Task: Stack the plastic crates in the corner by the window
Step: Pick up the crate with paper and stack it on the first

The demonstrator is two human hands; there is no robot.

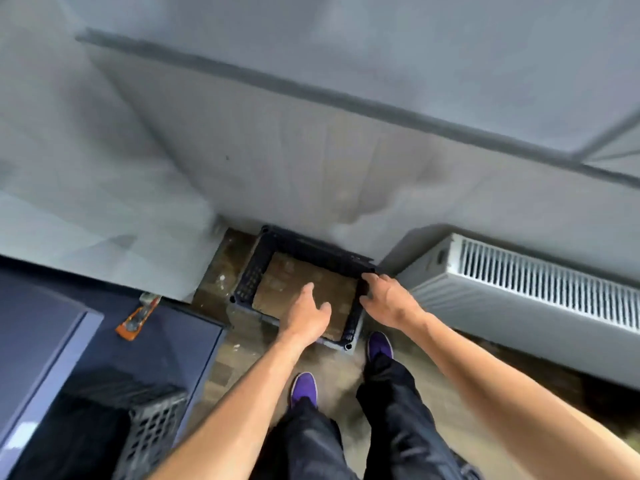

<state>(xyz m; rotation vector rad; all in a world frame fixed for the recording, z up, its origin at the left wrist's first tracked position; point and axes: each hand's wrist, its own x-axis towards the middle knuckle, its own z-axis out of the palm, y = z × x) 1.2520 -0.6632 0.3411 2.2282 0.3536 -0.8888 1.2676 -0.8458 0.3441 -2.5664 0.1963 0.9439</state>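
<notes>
The dark crate (251, 278) sits in the far corner of the floor (339, 382). It is against the wall (311, 168) and just left of the white radiator (519, 289). My right hand (388, 299) curls fingers and thumb round its right rim, gripping it. My left hand (304, 317) hovers over the open top, fingers loose and straight, holding nothing. A second perforated crate (152, 431) stands well apart, at the floor's near-left side.
</notes>
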